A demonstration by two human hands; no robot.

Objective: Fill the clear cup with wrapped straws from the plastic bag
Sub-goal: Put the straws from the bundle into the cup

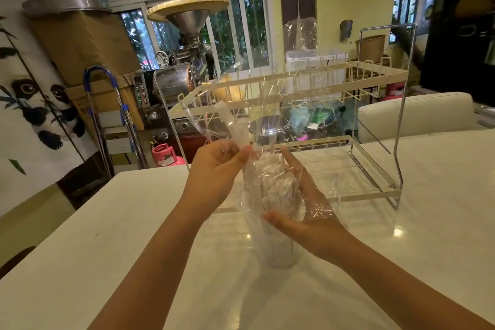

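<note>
- Left hand (217, 166) is up at the bag (267, 120), fingers pinching the crinkly film near its open mouth, with one straw (235, 128) poking up just above the pinch.
- Right hand (300, 211) cups the bag's lower side, fingers spread and relaxed against the film, steadying the bundle of straws inside.
- The bag stands upright over the cup (278, 249), which sits on the white table (134, 249) in front of the wire rack (375, 126); whether straws have reached the cup, I cannot tell through the film.
- Handling call: the film looks thin, slippery and floppy, so grip it by the gathered mouth.
- The straws look light and stiff but loose; best taken as a bundle around the middle, since single ones could slide out.
</note>
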